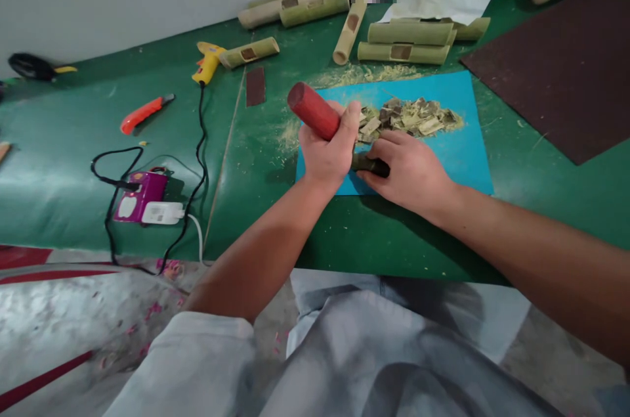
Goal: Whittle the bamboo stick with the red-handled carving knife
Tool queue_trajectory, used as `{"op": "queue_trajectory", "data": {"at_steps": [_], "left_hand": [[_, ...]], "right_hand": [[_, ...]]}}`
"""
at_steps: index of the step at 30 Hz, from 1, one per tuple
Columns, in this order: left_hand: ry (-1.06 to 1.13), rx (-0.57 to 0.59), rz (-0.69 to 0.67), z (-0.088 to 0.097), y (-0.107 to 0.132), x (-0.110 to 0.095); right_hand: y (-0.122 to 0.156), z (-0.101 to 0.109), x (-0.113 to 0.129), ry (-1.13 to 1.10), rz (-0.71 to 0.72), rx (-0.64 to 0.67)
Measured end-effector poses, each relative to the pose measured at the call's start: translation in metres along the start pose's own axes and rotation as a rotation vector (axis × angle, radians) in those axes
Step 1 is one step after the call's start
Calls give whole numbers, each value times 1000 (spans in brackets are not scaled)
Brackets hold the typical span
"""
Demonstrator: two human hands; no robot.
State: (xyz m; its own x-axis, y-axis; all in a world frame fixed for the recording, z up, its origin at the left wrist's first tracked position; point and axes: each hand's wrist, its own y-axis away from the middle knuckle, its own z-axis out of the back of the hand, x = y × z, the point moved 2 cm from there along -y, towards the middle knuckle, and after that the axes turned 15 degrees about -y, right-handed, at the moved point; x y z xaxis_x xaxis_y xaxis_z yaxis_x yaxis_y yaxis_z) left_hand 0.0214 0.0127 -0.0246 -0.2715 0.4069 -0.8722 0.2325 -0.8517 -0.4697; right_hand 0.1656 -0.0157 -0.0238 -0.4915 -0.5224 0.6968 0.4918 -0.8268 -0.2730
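Note:
My left hand (327, 151) is closed around a tool with a thick red wooden handle (312, 110) that sticks up and to the left. My right hand (406, 171) is closed over a short dark bamboo piece (369, 165), pressing it onto a blue cutting mat (462, 141). The tool's working end is hidden between my hands. Just beyond my fingers lies a heap of bamboo chips (408, 116) on the mat.
Several cut bamboo tubes (403, 43) lie along the far edge of the green table (73, 161). A yellow glue gun (207, 62), an orange utility knife (142, 113) and a purple power strip (142, 197) sit left. A brown sheet (566, 69) lies right.

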Motion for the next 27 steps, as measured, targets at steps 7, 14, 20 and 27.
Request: {"op": "queue_trajectory", "data": {"at_steps": [7, 14, 20, 27], "left_hand": [[-58, -40, 18, 0, -1, 2], [-77, -41, 72, 1, -2, 3], [-83, -19, 85, 2, -2, 4], [-61, 45, -50, 2, -2, -1]], "right_hand": [[0, -1, 0, 21, -13, 11], [0, -2, -1, 24, 5, 7], [0, -2, -2, 24, 9, 5], [-1, 1, -4, -82, -24, 2]]}}
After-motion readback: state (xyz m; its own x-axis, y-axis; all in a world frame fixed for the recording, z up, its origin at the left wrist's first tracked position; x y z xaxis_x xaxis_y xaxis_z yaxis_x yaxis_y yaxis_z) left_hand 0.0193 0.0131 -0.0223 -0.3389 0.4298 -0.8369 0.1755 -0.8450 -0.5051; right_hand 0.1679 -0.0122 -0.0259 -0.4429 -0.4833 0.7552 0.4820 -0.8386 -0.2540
